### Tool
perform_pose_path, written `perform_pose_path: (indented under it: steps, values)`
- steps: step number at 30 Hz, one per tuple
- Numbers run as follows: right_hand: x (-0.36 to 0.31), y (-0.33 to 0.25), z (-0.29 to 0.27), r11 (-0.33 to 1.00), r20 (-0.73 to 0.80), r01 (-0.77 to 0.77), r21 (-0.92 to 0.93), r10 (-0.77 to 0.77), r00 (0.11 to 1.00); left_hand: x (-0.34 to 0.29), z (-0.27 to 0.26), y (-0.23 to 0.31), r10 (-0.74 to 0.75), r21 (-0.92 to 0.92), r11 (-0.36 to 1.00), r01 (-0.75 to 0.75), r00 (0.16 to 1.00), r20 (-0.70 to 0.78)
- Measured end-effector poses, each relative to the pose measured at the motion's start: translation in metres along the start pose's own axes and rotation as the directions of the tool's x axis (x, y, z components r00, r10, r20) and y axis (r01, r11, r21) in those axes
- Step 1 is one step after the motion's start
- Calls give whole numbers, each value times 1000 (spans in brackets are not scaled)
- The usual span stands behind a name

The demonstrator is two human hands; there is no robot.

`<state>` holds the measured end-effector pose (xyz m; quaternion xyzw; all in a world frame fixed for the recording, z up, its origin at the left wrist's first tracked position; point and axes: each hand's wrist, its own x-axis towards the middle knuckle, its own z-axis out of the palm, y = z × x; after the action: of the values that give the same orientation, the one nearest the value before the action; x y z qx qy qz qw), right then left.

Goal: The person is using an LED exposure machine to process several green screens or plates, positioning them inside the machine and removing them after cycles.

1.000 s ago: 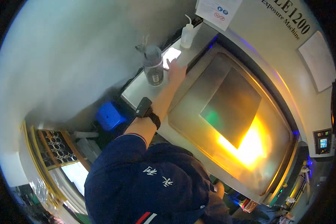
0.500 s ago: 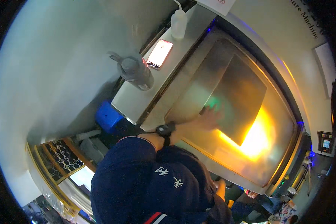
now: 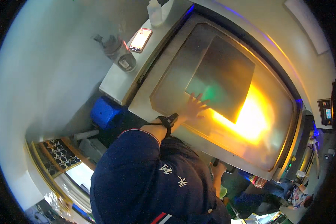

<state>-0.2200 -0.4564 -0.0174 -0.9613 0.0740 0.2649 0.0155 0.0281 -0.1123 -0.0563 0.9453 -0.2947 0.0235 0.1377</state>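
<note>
My left hand (image 3: pixel 195 107), a dark watch (image 3: pixel 170 121) on its wrist, reaches over the machine's lit, glassy bed. Its fingers are spread, at the near-left corner of a dark rectangular sheet (image 3: pixel 226 74); whether they touch it I cannot tell. The sheet lies flat, with bright yellow light glaring past its right and near edges and a green glow on it. Below the front edge of the bed frame (image 3: pixel 235 161), my right hand (image 3: pixel 218 168) is partly hidden by my body. It looks closed around a small black part, too unclear to name.
On the metal ledge to the left stand a grey bottle (image 3: pixel 120 56), a lit phone (image 3: pixel 141 40) and a white squeeze bottle (image 3: pixel 155 14). A blue stool-like object (image 3: pixel 102 112) sits below. A control panel (image 3: pixel 324 112) is at right. Another person (image 3: pixel 298 196) appears at lower right.
The view has shifted, so the bed and ledge sit further up and left. My left hand has come back toward the sheet's near corner. More of my right hand now shows.
</note>
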Motion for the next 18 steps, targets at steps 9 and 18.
perform_pose_path:
  steps: [9,18]
  values:
    - [-62,67,63,441,-121,107,891,5,993,-35,0,133,65,-34,998,-60,986,154]
    - [112,191,122,893,-553,344,291,-137,822,-22,-15,158,33,-11,999,-31,959,281]
